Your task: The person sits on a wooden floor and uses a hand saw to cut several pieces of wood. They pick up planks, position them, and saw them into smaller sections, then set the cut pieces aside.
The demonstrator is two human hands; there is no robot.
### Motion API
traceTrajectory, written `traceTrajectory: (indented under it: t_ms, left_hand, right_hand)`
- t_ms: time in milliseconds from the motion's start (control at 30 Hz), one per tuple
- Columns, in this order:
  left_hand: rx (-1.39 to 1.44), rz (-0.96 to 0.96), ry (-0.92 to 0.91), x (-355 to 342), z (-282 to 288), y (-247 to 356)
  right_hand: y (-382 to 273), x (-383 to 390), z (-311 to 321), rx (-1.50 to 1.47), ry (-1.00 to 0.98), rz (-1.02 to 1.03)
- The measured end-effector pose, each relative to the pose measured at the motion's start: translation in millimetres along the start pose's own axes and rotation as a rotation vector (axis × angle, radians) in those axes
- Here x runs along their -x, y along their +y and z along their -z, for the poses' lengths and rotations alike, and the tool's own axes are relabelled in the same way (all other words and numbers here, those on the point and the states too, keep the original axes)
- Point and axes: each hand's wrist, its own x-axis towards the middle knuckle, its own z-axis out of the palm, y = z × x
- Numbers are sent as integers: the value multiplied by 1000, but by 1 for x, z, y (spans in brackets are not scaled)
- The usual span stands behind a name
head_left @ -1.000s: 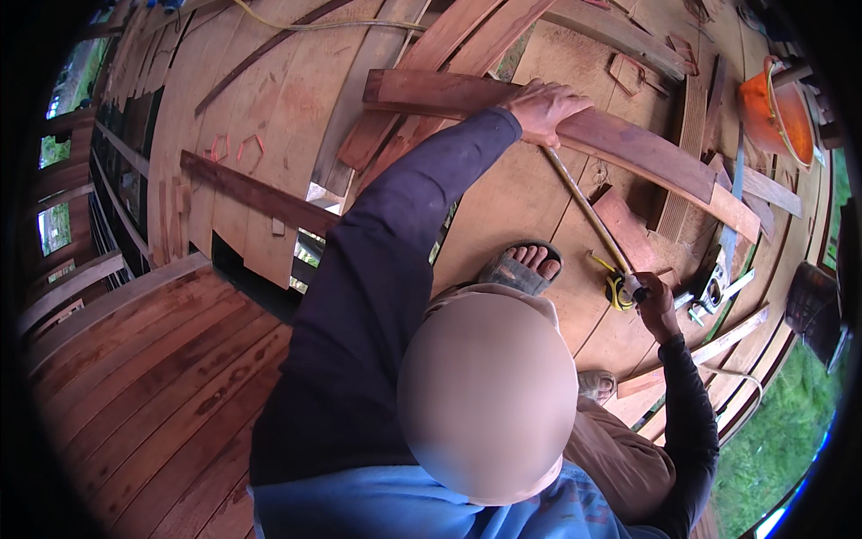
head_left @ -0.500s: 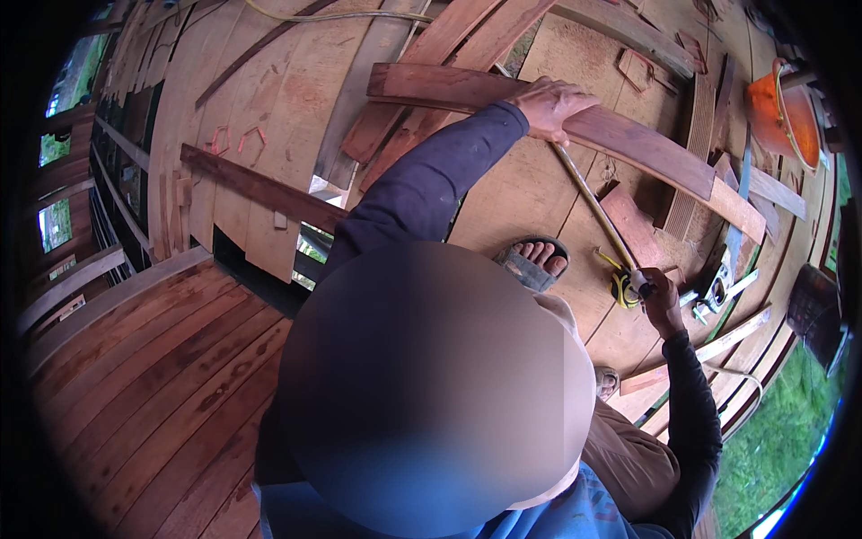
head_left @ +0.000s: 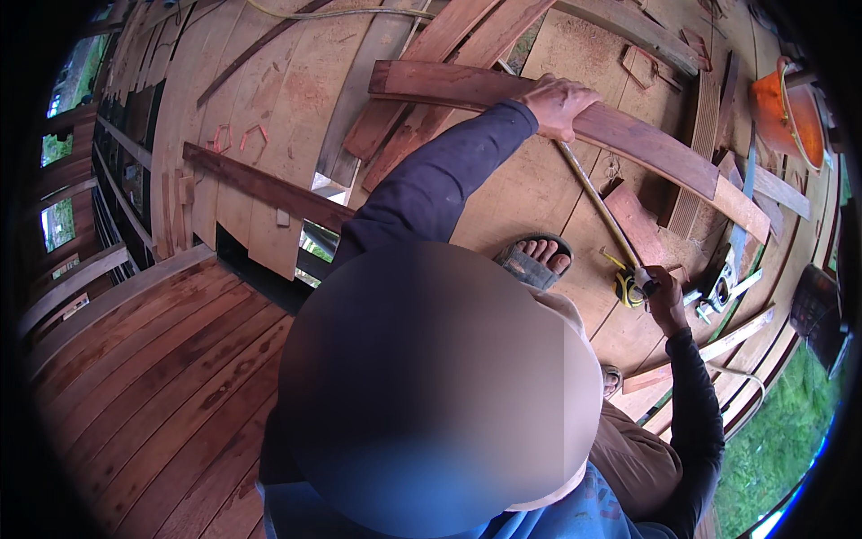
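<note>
My left hand (head_left: 558, 105) is closed over a reddish-brown plank (head_left: 646, 151) that lies across other boards. Its fingers are partly hidden. From beneath the plank a long thin rod (head_left: 593, 193) slants toward me. My right hand (head_left: 665, 301) grips its near end, which has a pale collar; I cannot make out what tool it is. Beside that hand, a yellow and black tape measure (head_left: 628, 289) rests on the floorboards. A sandaled foot (head_left: 539, 258) stands between the hands. A large blurred patch hides the lower middle of the view.
An orange bucket (head_left: 783, 117) stands at the far right. Near my right hand lies a handsaw (head_left: 738, 242). Loose boards (head_left: 422, 117) and orange bent pieces (head_left: 639, 66) are scattered about. The plank floor has an opening (head_left: 256, 265) on the left. Grass (head_left: 777, 458) shows beyond the right edge.
The view has shifted very slightly. Both hands keep their holds on the plank and the rod, with no other clear movement.
</note>
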Motion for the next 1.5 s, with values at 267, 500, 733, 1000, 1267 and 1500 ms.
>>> traceTrajectory:
  t_ms: [267, 500, 733, 1000, 1267, 1500]
  left_hand:
    - [138, 46, -6, -26, -11, 19]
    - [98, 95, 15, -34, -2, 41]
    - [56, 100, 37, -35, -9, 43]
    - [117, 189, -32, -26, 2, 48]
    - [-39, 140, -14, -31, -12, 37]
    - [5, 115, -54, -36, -7, 44]
  right_hand:
    - [24, -3, 3, 151, 57, 160]
    - [-3, 12, 12, 45, 57, 77]
    - [-1, 11, 12, 12, 31, 19]
    - [-3, 5, 11, 41, -14, 93]
    - [-8, 8, 6, -80, -3, -21]
    - [-4, 9, 8, -31, 6, -42]
